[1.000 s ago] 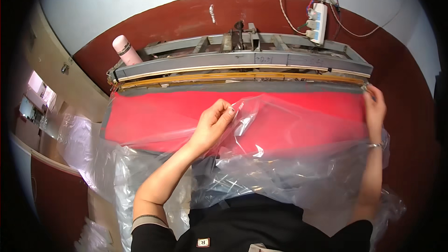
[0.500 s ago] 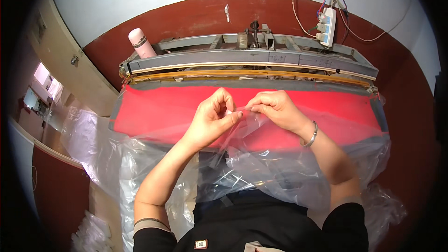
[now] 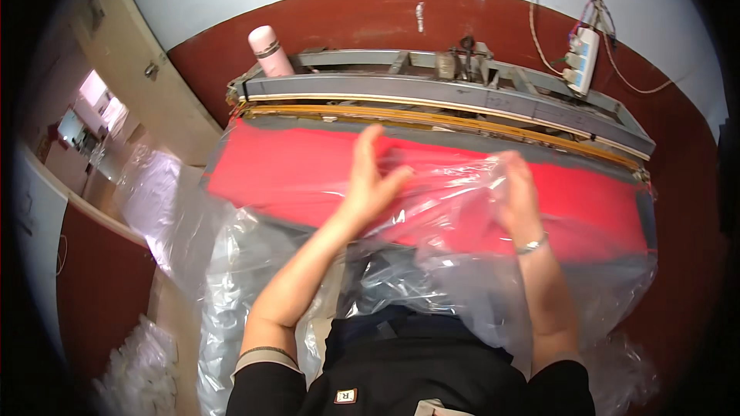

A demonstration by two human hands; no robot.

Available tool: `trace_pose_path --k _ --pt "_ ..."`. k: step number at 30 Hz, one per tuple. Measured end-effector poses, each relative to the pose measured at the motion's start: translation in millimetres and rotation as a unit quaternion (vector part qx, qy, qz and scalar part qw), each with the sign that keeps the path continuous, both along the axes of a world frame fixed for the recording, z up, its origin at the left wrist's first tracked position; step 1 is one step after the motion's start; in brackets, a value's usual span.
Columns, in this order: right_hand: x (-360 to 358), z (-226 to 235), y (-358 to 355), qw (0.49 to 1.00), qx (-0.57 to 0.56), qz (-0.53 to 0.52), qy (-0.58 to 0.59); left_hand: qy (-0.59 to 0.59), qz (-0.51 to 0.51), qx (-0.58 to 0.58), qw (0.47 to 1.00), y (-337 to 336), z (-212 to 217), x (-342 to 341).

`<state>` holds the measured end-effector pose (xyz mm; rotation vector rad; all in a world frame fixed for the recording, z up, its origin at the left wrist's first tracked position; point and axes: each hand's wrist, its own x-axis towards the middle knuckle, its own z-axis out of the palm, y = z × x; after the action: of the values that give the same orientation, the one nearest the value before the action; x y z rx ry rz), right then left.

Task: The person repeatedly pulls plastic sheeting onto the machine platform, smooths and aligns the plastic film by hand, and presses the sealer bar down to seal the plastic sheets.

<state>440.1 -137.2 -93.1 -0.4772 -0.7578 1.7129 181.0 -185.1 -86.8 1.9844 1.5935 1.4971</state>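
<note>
Clear plastic film (image 3: 455,204) stretches between my hands in shiny creases and hangs down toward my lap. My left hand (image 3: 368,185) is open at its left side, thumb apart from the raised fingers, touching or just over the film. At the film's gathered right end, my right hand (image 3: 520,196) points upward with a bracelet at the wrist. Its fingers are smeared by motion and partly covered by film, so their grip cannot be made out. Beneath both hands lies a red padded surface (image 3: 285,162) with dark grey edges, on a long metal-framed machine.
A grey metal bar (image 3: 432,91) and yellow-orange strips (image 3: 370,117) run along the machine's far side. A pink bottle (image 3: 271,54) stands at its back left. A white power strip (image 3: 583,62) hangs at the right wall. More plastic film (image 3: 154,200) spreads at left, near a door (image 3: 142,38).
My hands have moved apart from a close pinch on the film. The left hand has opened, and the film is now pulled wide between them. The view has shifted, moving the machine rightward.
</note>
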Motion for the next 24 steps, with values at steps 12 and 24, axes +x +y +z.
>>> trace_pose_path --k 12,24 --pt "439.3 -49.8 10.2 0.485 -0.045 -0.426 -0.763 0.222 0.388 -0.317 0.836 -54.4 -38.5 -234.0" --pt "429.0 -39.0 20.3 0.273 -0.145 -0.459 -0.833 -0.163 -0.591 -0.453 0.647 -51.2 33.8 225.5"
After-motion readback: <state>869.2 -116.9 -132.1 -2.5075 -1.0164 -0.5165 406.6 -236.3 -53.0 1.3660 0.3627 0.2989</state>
